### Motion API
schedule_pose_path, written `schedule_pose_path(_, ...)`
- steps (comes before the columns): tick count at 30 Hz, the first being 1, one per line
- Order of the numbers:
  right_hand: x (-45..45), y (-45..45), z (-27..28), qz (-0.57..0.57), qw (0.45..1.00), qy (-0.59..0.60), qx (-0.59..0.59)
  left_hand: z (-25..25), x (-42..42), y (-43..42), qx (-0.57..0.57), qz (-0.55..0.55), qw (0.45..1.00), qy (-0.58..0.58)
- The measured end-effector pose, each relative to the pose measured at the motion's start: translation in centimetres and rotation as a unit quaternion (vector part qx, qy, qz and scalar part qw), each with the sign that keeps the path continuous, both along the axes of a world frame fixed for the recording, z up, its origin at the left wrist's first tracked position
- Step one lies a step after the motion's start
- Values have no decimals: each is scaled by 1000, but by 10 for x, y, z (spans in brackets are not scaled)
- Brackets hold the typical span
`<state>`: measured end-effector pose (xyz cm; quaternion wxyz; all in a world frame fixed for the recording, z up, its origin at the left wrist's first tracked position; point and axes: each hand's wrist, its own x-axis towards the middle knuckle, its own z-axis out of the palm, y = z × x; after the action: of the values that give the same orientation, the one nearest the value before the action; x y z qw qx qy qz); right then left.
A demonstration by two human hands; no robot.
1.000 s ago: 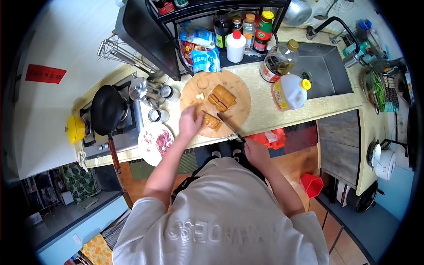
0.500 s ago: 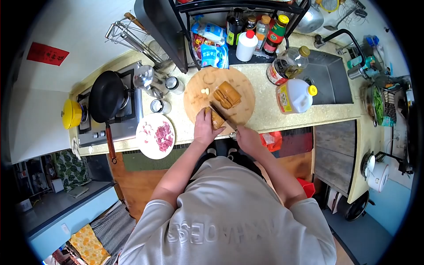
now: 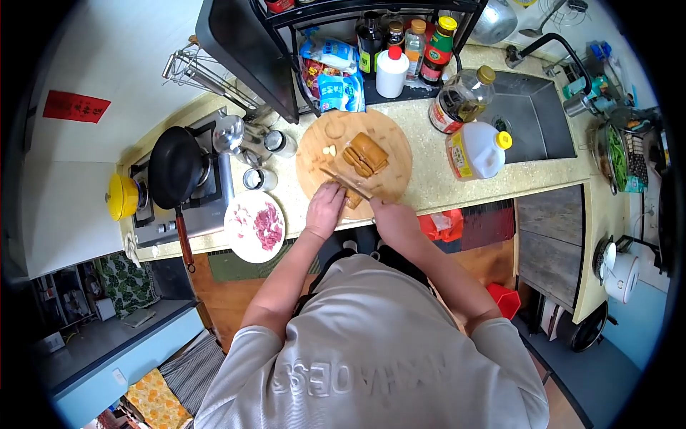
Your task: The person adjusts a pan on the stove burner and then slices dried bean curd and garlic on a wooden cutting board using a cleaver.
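Observation:
A round wooden cutting board (image 3: 314,154) lies on the counter in front of me. My right hand (image 3: 394,223) is closed around the handle of a kitchen knife (image 3: 350,184), whose blade slants across the near part of the board. My left hand (image 3: 326,209) presses its bent fingers onto a brown block of what looks like dried tofu (image 3: 353,200), just on the near side of the blade. Beyond the knife sits a stack of brown dried tofu (image 3: 369,151), partly sliced. Peeled garlic cloves (image 3: 329,150) rest left of that stack.
A white plate (image 3: 236,247) of raw sliced meat stands to the left, near small glass jars (image 3: 279,143). Farther left is a black frying pan (image 3: 176,168) on the stove. Right of the board are a plastic jug (image 3: 477,154), an oil bottle (image 3: 461,100) and the sink (image 3: 532,121).
The knife blade has turned flatter, its tip swinging left over the block. My left hand has shifted slightly left and toward me. The whole view has tilted a little.

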<state>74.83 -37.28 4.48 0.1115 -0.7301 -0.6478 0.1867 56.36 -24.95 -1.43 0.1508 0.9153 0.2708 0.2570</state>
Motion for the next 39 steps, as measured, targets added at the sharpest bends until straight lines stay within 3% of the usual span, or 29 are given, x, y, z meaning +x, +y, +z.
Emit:
schedule_pose_path(10, -14, -11, -17, 22, 998, -52, -25, -15, -3, -3, -15, 21, 999, 31)
schedule_pose_path(28, -14, 2, 3, 17, 998, 7, -62, -17, -5, -2, -52, 30, 996, 70)
schedule_pose_path(39, -5, 17, -22, 26, 995, 39, -86, -17, -4, -5, -63, 34, 996, 52)
